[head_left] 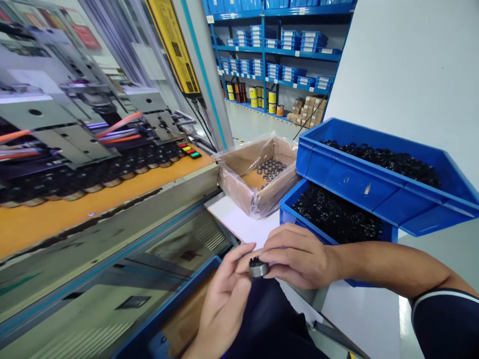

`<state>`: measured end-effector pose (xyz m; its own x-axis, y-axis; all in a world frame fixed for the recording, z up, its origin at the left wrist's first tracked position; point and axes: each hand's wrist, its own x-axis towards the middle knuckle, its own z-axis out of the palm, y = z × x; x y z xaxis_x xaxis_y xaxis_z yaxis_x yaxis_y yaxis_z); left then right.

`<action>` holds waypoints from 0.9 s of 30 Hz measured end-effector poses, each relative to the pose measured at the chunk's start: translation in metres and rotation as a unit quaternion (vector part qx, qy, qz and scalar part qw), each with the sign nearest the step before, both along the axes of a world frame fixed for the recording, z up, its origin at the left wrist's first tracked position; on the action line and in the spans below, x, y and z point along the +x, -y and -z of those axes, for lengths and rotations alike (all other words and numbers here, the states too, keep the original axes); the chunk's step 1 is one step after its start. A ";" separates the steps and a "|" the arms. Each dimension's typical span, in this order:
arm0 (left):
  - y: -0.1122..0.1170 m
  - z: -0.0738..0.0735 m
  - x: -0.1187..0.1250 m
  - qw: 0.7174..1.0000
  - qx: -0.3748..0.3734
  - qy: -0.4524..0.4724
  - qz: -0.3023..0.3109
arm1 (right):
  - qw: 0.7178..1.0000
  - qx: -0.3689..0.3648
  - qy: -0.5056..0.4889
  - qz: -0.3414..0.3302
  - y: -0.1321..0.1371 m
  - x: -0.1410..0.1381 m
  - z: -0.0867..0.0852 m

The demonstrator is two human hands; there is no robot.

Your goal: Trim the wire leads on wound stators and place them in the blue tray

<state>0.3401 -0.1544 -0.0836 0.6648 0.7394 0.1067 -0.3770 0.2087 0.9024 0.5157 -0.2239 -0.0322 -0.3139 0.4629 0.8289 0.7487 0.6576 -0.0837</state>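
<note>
Both hands meet in front of my body around a small metal ring with a black toothed insert (258, 269). The fingers and thumb of my left hand (224, 296) close on the ring's left side. From the right, my right hand (297, 254) pinches it between thumb and fingertips, with the black teeth pointing up. Just beyond my right hand, a lower blue bin (290, 217) holds many black plastic parts. A plastic-lined cardboard box (237, 187) behind the hands contains several metal rings (272, 169).
An upper blue bin (352, 172) of black parts rests tilted over the lower one. At left stands a machine with an orange work surface (157, 187), a row of dark parts and coloured buttons (190, 150). Below is another blue bin (202, 276). Blue shelving (264, 50) stands behind.
</note>
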 end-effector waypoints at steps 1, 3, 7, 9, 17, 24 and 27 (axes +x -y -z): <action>-0.005 0.001 -0.002 0.996 0.084 0.000 -0.025 | 1.000 -0.001 -0.001 0.000 0.000 0.000 0.001; -0.017 0.001 -0.005 0.963 0.263 0.003 -0.064 | 1.000 -0.008 -0.002 -0.004 0.000 -0.001 0.002; -0.033 -0.010 -0.008 0.868 0.485 -0.013 -0.101 | 1.000 -0.020 -0.003 -0.017 0.002 -0.001 0.002; -0.034 -0.014 -0.007 0.845 0.523 -0.020 -0.113 | 1.000 -0.023 -0.004 -0.017 0.002 -0.002 0.002; -0.035 -0.012 -0.009 0.823 0.550 -0.040 -0.138 | 0.998 -0.053 0.027 0.035 0.005 -0.001 -0.003; -0.200 -0.060 -0.082 0.639 0.503 -0.463 -0.353 | 0.966 -0.039 0.126 0.222 0.015 0.078 0.005; -0.256 -0.074 -0.117 0.609 0.457 -0.547 -0.348 | 0.960 -0.063 0.123 0.245 0.010 0.110 0.016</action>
